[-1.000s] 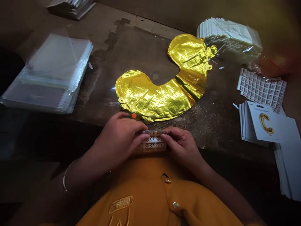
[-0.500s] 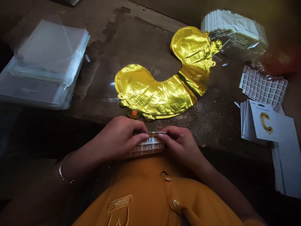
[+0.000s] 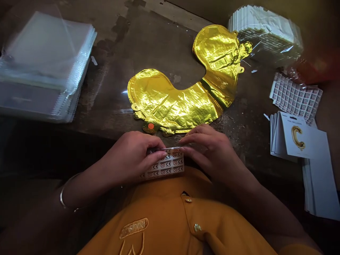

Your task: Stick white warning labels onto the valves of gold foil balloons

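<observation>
1. I watch from the head camera, and the main thing for me is a sheet of printed labels (image 3: 166, 164). It is held above the person's mustard shirt (image 3: 170, 216), just in front of the worktop (image 3: 151, 46) edge.
2. I judge this sheet as very light, thin and soft. It can bend easily, and its glossy face may be a little slippery, so I would take hold of it by the edges, not the printed middle.
3. The left hand (image 3: 130, 157) is closed over the sheet's left part. Its curled fingers (image 3: 151, 150) press near the top edge, so I think this hand has firm hold of the sheet.
4. The right hand (image 3: 209, 152) is more open. Its long fingers (image 3: 190, 148) lie across the top right corner and touch the sheet, but I cannot tell if they really pinch it.
5. Beyond the hands, a crumpled gold foil balloon (image 3: 175, 102) lies flat on the worktop, near the left hand but not touching it. On the left is a stack of clear plastic bags (image 3: 45, 60), and on the right are more label sheets (image 3: 296, 97).
</observation>
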Motion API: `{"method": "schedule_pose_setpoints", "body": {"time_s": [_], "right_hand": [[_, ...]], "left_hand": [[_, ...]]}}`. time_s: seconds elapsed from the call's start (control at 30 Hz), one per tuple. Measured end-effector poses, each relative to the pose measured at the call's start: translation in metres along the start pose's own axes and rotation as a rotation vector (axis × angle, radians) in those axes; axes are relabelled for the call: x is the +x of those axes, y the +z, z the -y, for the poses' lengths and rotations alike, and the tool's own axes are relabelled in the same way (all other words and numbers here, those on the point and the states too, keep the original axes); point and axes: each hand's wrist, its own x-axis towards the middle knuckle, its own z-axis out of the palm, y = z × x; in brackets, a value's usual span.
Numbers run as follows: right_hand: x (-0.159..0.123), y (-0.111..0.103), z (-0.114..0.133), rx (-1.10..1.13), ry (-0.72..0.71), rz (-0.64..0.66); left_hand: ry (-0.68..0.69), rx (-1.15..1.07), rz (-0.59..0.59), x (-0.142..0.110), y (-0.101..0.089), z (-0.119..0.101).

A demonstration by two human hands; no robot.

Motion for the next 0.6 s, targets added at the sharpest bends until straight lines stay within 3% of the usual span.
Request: {"method": "schedule_pose_setpoints", "body": {"time_s": [0.27,0.5,0.6], "right_hand": [[0.0039,0.0013,0.0001,-0.004,0.02,0.038],[-0.0009,0.0056,0.0025,-0.058,-0.112,-0.065],[-0.0008,0.0057,-0.0008,-0.026,-0.079,0.011]], "left_hand": [[0.095,0.11,-0.016,0.0025,0.0003,0.001],[0.097,0.094,-0.033,0.0033,0.0008,0.0023],[0.127,0.121,-0.044,0.0036,0.0017,0.0017]]}}
